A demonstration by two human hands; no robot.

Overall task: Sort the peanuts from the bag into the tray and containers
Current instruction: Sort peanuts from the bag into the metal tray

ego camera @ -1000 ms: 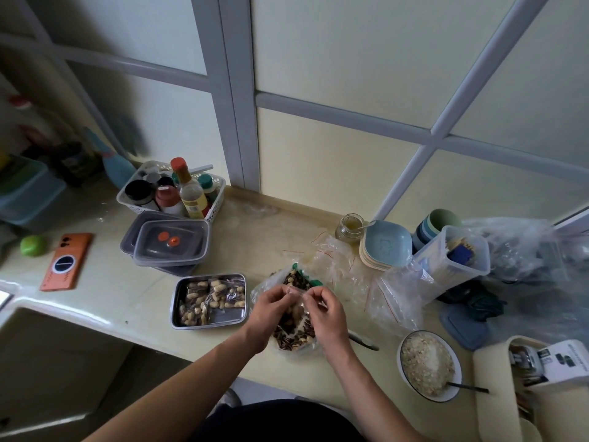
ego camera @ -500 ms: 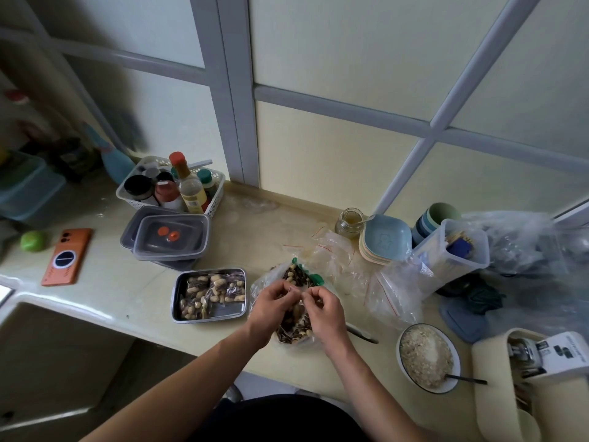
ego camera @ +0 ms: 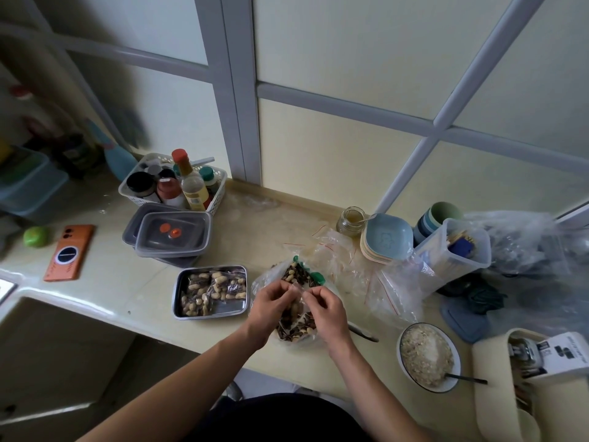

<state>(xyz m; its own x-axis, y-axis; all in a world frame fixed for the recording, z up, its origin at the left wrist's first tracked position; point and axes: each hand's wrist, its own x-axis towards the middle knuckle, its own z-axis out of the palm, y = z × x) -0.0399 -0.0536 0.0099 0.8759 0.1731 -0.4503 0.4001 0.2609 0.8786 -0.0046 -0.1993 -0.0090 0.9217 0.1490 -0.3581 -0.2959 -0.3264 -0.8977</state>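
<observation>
Just right of the steel tray (ego camera: 210,316), close beside its right wall, the clear bag (ego camera: 296,275) of peanuts and dark seeds lies on the counter. Your left hand (ego camera: 269,306) and right hand (ego camera: 330,309) meet over it. Thumb and forefinger of each pinch a fold of clear film between them; whether that film is the bag's mouth or a smaller pouch is unclear. Expect thin, slack, slippery plastic and a loose load that will likely shift and spill if tipped. The shells should be light and brittle. Take the film near the opening, on both sides, and let the belly rest on the counter. Peanuts (ego camera: 220,282) already lie in the tray. Behind the tray sit stacked lidded containers (ego camera: 173,237), and farther right of it lie empty zip bags (ego camera: 392,288).
</observation>
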